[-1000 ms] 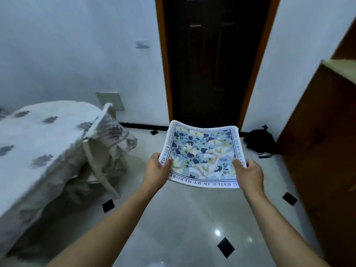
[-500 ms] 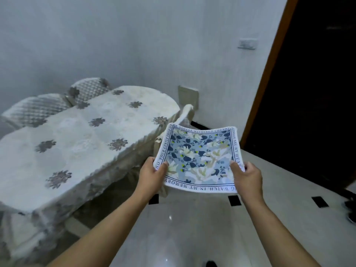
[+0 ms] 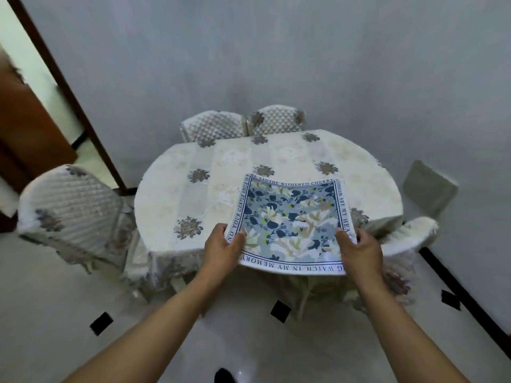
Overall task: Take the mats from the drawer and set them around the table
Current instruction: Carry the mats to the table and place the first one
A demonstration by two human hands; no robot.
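Mat [image 3: 290, 225], square, with a blue-and-cream flower print and a border of dark lettering, is held over the table [image 3: 193, 194] at about 5 o'clock from the tabletop's middle. Its near edge juts past the table's rim and sags in a shallow curve. Whether its far edge touches the cloth [image 3: 279, 153] cannot be told.

The left hand [image 3: 221, 250] grips the mat's left edge at its 8 o'clock, thumb on the print and fingers curled beneath. The right hand [image 3: 362, 252] grips the right edge at its 4 o'clock in the same way, thumb on top. Both bare arms reach in from the bottom of the view.

The table is oval and covered by the cream cloth with grey-brown flower motifs. A back-left chair [image 3: 213, 128] and a back-right chair [image 3: 276, 118] stand side by side at the table's 12 o'clock, near the wall [image 3: 276, 56]. A left chair [image 3: 69, 208] stands at 9 o'clock and a right chair [image 3: 409, 236] at 4 o'clock, just beside the right hand. All wear quilted covers. The floor [image 3: 55, 299] is pale and glossy with small black diamond tiles [image 3: 280, 311]. A dark door frame [image 3: 69, 92] runs at 10 o'clock.
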